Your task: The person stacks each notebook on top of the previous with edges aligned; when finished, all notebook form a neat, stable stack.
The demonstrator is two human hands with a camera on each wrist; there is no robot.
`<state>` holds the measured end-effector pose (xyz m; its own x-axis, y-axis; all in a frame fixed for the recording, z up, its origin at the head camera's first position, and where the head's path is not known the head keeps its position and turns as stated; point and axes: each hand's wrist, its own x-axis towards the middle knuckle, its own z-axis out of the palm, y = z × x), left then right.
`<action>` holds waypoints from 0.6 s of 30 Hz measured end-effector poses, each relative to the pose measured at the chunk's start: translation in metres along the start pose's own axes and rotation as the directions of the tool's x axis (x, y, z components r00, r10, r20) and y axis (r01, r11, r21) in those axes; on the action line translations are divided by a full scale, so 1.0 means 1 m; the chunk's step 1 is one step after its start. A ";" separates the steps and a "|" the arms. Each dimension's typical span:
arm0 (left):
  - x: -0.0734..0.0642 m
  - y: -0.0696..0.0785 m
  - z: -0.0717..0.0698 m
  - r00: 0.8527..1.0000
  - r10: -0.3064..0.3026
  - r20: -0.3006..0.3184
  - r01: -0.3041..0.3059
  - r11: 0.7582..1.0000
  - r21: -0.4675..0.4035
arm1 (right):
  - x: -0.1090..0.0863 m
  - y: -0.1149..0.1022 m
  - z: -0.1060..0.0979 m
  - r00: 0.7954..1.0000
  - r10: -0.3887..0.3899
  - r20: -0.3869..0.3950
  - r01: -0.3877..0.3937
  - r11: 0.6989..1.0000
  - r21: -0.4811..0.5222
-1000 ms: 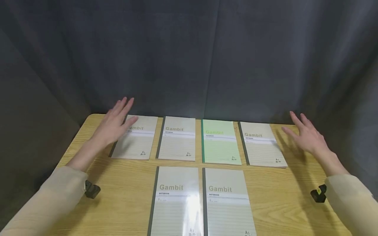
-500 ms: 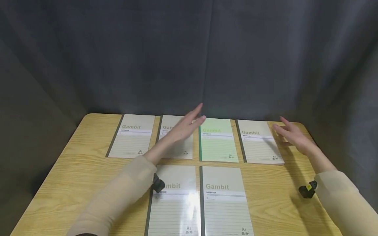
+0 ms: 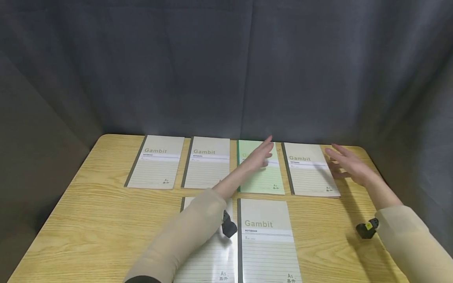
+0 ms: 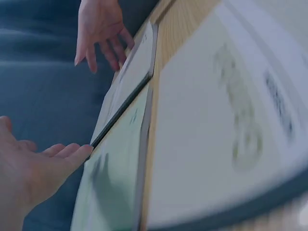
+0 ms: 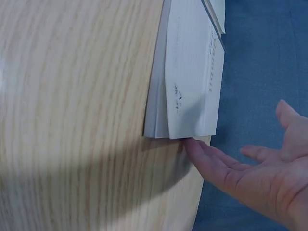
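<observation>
My left hand reaches over the green notebook in the back row, hiding part of its cover. Its fingers are extended toward the back right, and it holds nothing. In the left wrist view that hand appears beside the green notebook's far end. My right hand is at the right edge of the rightmost pale grey notebook. Seen from the right wrist, fingertips of relaxed fingers meet the notebook's lower edge, where the cover stands slightly apart; the thumb is raised away from it.
Two more pale notebooks, one far left and one beside it, lie in the back row. Two others, a left one partly under my sleeve and a right one, lie in front. A dark curtain hangs behind the wooden table.
My left hand has swept rightward from the far left notebook to above the green one. My right hand has moved left and down to the edge of the rightmost notebook.
</observation>
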<state>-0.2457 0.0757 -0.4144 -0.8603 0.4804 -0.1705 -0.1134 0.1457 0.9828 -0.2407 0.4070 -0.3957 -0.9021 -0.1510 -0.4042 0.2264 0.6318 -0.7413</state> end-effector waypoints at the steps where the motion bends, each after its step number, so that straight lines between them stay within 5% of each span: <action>1: 0.004 0.000 0.007 1.000 -0.028 -0.003 0.028 0.998 -0.052 | 0.000 -0.001 0.000 1.000 0.010 0.005 -0.010 1.000 -0.003; 5: 0.015 0.001 0.034 0.995 -0.103 -0.014 0.097 0.967 -0.234 | -0.001 -0.008 -0.002 0.997 0.072 0.024 -0.071 0.997 -0.018; 9: 0.017 0.000 0.055 0.992 -0.121 -0.018 0.110 0.945 -0.307 | -0.001 -0.015 -0.004 0.987 0.155 0.043 -0.155 0.988 -0.016; 18: 0.015 -0.008 0.070 0.983 -0.170 -0.068 0.124 0.890 -0.439 | 0.001 -0.017 0.000 0.960 0.278 0.031 -0.277 0.960 -0.042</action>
<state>-0.2231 0.1422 -0.4300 -0.8602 0.3887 -0.3300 -0.4253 -0.1902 0.8848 -0.2451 0.3960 -0.3837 -0.7918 0.0073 -0.6108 0.4517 0.6800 -0.5775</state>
